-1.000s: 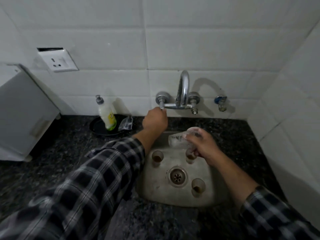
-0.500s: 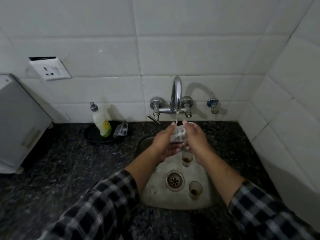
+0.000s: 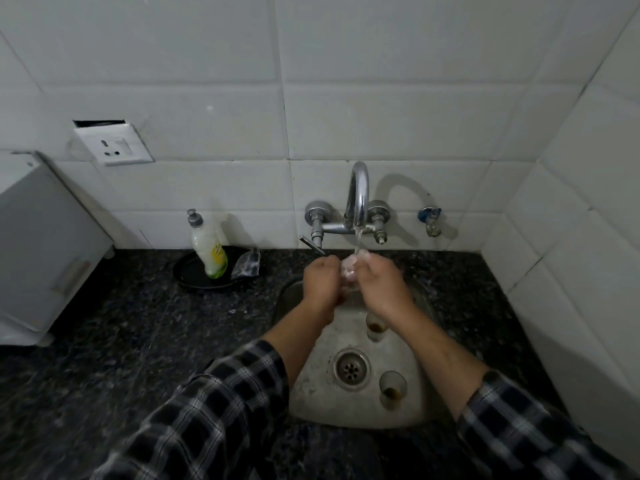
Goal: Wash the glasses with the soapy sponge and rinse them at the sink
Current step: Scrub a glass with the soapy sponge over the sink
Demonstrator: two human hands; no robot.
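Water runs from the chrome tap (image 3: 358,199) into the steel sink (image 3: 311,393). Under the stream I hold a small clear glass (image 3: 349,268) between both hands. My left hand (image 3: 320,284) grips it from the left and my right hand (image 3: 379,285) from the right, and the fingers hide most of it. Two more small glasses stand upright in the basin, each with brown residue at the bottom: one (image 3: 375,327) just below my right wrist, one (image 3: 392,388) right of the drain (image 3: 351,368). No sponge is visible.
A dish soap bottle (image 3: 207,245) and a crumpled clear packet (image 3: 246,265) sit on a black dish (image 3: 194,277) left of the sink. Dark granite counter (image 3: 121,341) surrounds the basin. A white appliance (image 3: 41,244) stands at far left, a wall socket (image 3: 112,143) above.
My left hand left the tap handle and joined my right hand on the glass. Water started running. Both hands raised the glass into the stream.
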